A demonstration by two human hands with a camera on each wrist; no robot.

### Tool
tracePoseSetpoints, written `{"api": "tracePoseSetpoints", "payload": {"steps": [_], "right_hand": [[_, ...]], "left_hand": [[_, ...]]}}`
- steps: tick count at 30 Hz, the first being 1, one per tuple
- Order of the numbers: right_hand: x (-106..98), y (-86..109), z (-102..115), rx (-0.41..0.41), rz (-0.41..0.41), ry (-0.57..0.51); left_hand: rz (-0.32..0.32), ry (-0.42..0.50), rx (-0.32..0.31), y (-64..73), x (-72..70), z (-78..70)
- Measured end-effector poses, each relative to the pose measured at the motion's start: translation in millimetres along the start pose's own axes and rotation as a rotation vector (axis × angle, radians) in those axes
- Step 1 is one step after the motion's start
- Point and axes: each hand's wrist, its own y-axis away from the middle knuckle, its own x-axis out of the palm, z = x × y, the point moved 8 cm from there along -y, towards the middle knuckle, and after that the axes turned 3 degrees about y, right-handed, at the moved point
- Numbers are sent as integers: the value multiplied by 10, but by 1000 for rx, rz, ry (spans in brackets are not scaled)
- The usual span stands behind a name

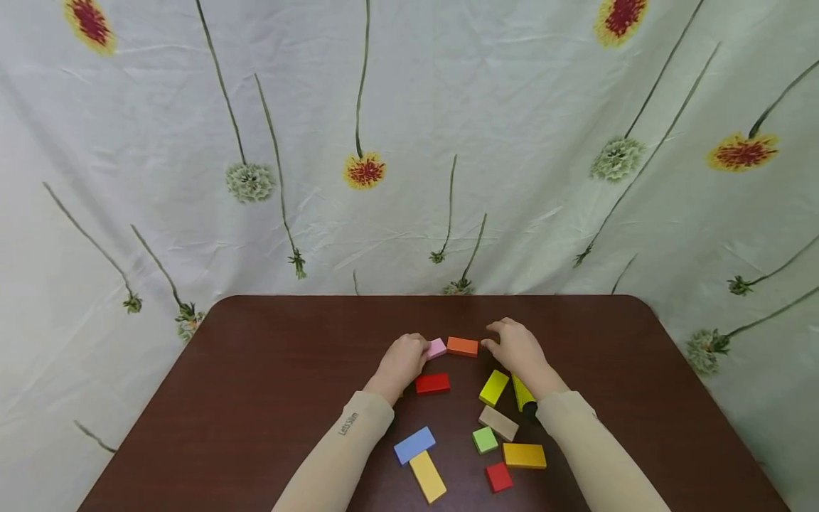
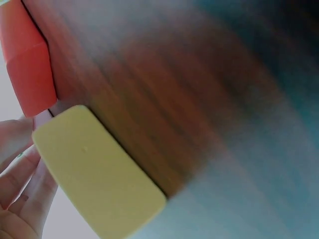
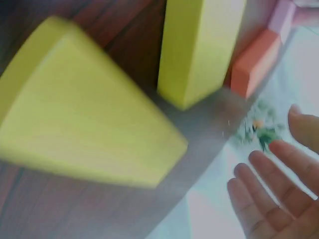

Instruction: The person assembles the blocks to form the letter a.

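Near the back of the brown table, my left hand (image 1: 405, 359) pinches a pink block (image 1: 437, 348) at its left end. An orange block (image 1: 463, 346) lies end to end with it on the right. Just beyond that orange block is my right hand (image 1: 515, 347), fingers spread and relaxed, nothing in them. In the right wrist view its fingers (image 3: 266, 181) show apart from the blocks. A red block (image 1: 432, 383) lies in front of the pink one. A yellow block (image 2: 99, 169) sits close under the left wrist. Beneath the right wrist is a yellow tapered block (image 3: 94, 114), partly hidden in the head view.
Between the forearms lie a yellow block (image 1: 494, 387), a beige block (image 1: 498, 423), a small green block (image 1: 485, 439), an orange-yellow block (image 1: 524, 456) and a small red block (image 1: 499, 477). A blue block (image 1: 414, 445) touches a pale yellow one (image 1: 428, 477). Behind hangs a flowered cloth (image 1: 409, 235).
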Motion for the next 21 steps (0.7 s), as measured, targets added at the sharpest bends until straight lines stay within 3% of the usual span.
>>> {"api": "tracePoseSetpoints", "payload": {"steps": [6, 15, 21], "right_hand": [[-118, 207, -261, 112, 22, -14], [106, 690, -477, 280, 88, -39], [197, 807, -470, 297, 83, -66]], "left_hand": [[-24, 13, 1, -6, -44, 16], [-16, 26, -5, 26, -31, 11], [-23, 29, -4, 20, -6, 4]]}}
